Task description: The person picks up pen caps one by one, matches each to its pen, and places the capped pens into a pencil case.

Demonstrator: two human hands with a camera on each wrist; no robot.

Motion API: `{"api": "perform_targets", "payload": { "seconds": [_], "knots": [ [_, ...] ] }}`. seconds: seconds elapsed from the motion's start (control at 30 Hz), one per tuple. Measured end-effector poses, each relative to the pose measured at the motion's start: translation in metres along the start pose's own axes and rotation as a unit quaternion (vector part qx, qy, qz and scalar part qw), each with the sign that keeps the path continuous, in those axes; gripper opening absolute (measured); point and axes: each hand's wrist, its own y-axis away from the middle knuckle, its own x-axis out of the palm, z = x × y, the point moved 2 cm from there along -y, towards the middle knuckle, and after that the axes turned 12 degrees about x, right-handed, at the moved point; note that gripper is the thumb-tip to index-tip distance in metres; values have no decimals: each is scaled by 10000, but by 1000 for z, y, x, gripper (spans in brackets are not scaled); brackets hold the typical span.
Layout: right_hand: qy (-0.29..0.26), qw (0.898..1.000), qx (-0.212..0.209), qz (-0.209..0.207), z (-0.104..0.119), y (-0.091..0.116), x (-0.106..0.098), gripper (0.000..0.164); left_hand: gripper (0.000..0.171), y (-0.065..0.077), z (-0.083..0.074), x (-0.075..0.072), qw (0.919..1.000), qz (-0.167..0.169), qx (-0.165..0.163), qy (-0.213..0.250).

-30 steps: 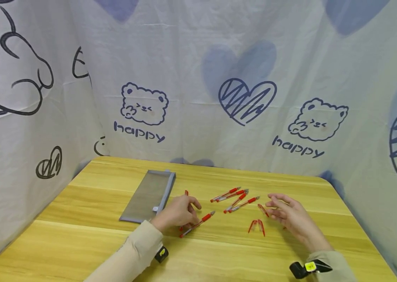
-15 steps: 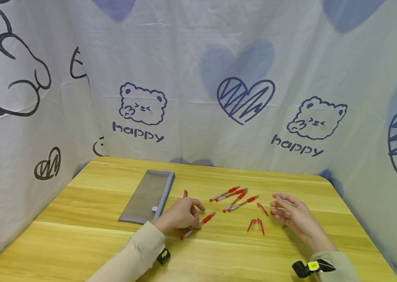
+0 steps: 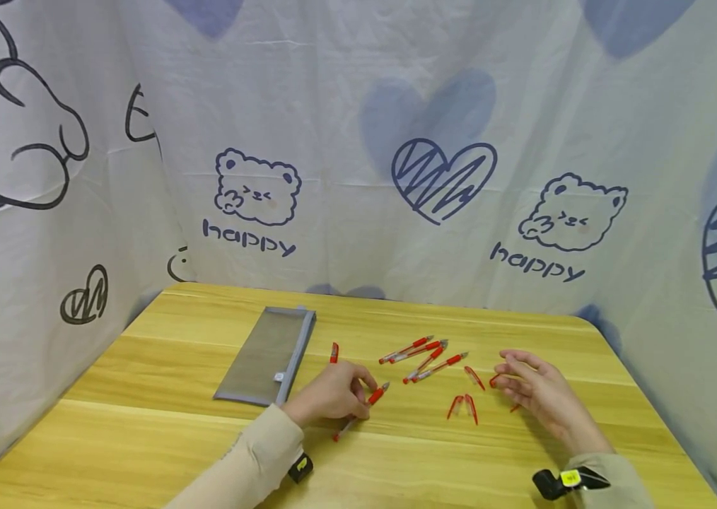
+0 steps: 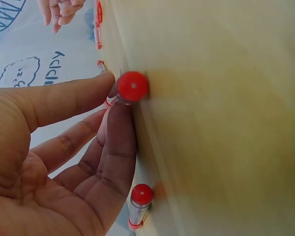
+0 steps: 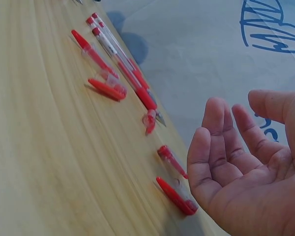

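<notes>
My left hand [image 3: 331, 394] pinches a red pen [image 3: 377, 394] between thumb and fingers. Its bare tip points away to the right, and in the left wrist view the round red end of this pen [image 4: 133, 86] faces the camera, close to the table. Another pen [image 3: 334, 352] lies partly hidden beyond the left hand; a red-ended pen [image 4: 141, 195] also lies below the fingers in the left wrist view. My right hand [image 3: 539, 396] hovers with loosely bent fingers and holds nothing. Red pen caps [image 5: 177, 196] lie beside and below it.
Several uncapped red pens [image 3: 438, 369] lie at the middle of the wooden table [image 3: 435, 466]. A grey mesh zip pouch [image 3: 259, 357] lies flat at the left. Printed white cloth [image 3: 346, 212] hangs behind the table.
The left hand has come to hold the pen more firmly between thumb and fingers, shifting it slightly right and nearer. The right hand has drifted a little right.
</notes>
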Motion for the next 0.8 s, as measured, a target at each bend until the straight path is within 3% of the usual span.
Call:
{"api": "perform_targets", "payload": {
  "seconds": [0.27,0.53,0.73,0.8],
  "knots": [
    [149,9995,-49,-272,-3,-1,-12,24,29,-1,0,4,9999,-20,-62,-94],
    [456,9978,-33,-474,-7,0,-26,33,28,-1,-4,4,9989,4,99,-464],
    [591,9965,2,-586,-6,1,-33,22,27,-1,-5,4,9978,66,223,-624],
    [735,9951,57,-657,-6,2,-35,27,26,-1,-4,4,9979,76,232,-599]
  ]
}}
